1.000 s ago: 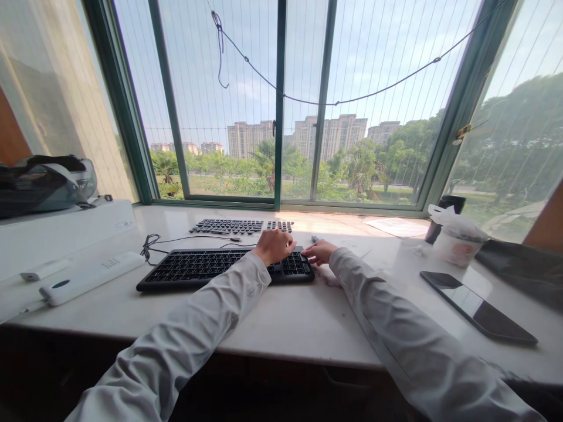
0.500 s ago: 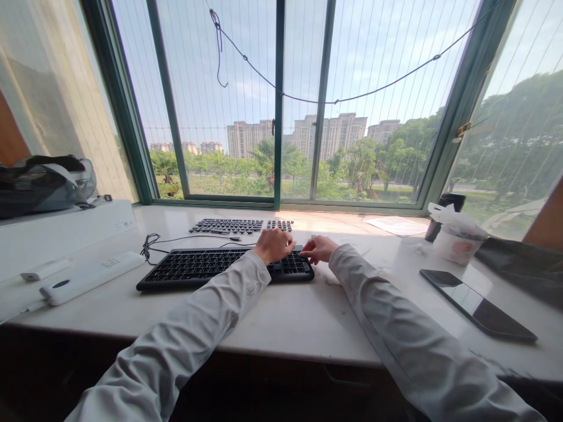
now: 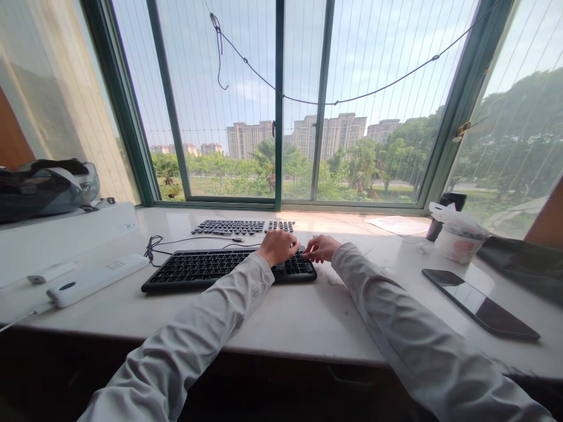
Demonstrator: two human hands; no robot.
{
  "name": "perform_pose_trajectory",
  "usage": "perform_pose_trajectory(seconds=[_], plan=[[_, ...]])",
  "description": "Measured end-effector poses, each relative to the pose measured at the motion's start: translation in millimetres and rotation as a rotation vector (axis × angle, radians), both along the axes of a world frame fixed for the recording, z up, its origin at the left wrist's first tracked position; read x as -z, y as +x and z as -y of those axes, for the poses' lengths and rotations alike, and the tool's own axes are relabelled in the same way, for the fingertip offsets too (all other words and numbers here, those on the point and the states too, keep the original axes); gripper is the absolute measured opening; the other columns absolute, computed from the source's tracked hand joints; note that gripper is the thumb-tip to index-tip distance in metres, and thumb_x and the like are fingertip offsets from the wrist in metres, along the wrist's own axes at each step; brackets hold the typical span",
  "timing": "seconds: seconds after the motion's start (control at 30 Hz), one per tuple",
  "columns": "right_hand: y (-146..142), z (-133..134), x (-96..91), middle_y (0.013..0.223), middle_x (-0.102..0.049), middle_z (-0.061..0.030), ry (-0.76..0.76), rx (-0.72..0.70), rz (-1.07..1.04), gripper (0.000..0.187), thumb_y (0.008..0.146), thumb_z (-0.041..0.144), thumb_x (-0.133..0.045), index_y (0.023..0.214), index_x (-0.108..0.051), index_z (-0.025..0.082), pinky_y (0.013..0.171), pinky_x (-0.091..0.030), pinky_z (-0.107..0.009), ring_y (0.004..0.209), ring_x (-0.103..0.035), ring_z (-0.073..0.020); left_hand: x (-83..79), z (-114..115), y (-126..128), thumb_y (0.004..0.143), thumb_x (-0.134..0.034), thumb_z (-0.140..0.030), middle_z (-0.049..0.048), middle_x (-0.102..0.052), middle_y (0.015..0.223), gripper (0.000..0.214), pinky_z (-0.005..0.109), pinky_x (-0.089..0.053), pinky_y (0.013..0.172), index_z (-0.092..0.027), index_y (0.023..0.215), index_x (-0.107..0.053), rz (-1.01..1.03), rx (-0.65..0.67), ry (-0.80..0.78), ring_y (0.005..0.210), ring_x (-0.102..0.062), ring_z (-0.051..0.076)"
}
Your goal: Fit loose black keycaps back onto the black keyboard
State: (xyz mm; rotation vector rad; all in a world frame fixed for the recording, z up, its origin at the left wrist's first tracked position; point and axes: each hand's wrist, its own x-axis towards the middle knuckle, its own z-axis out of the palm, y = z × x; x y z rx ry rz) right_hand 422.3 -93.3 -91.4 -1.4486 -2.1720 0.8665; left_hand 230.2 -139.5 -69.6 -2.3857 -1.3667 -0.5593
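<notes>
Two keyboards were counted, a near keyboard (image 3: 211, 268) and a far keyboard (image 3: 241, 226), plus one phone (image 3: 479, 305), one cup (image 3: 457, 243), one bag (image 3: 44, 187).

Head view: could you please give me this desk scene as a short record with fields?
Left hand: on the right part of the black keyboard, fingers curled
Right hand: at the keyboard's far right corner, fingertips close together
Behind: second keyboard, thin cable
Right side: phone lying flat, bagged cup
Left side: white device

White counter (image 3: 285, 319); keyboard (image 3: 206, 268); phone (image 3: 480, 305); cup (image 3: 456, 245)
</notes>
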Motion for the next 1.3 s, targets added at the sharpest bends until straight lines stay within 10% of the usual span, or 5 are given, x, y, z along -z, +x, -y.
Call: perform_pose_trajectory(seconds=[1.0,1.3], plan=[[1.1,-5.7,-15.9,0.065,-0.068,-0.0059,0.003,-0.154,0.137,0.037,0.061,0.048,-0.073,0.075,-0.067,0.014,0.043,-0.038,-0.019,0.050,-0.052,-0.0085,1.3,-1.2,0.5,0.086,-0.043,-0.044,0.0087,-0.068,0.074,0.039,0.032,-0.044,0.069,-0.020,0.078,-0.072,0.024,0.025,-0.009,0.074,-0.062,0.022],[6.0,-6.3,-3.8,0.059,-0.065,-0.0038,0.022,-0.154,-0.009,0.041,0.059,0.051,-0.074,0.073,-0.067,0.014,0.044,-0.042,-0.020,0.049,-0.054,-0.0094,7.8,-4.3,-10.5,0.086,-0.046,-0.043,0.0010,-0.069,0.095,0.031,0.022,-0.040,0.063,-0.027,0.091,-0.073,0.009,0.397,-0.017,0.079,-0.062,0.013]])
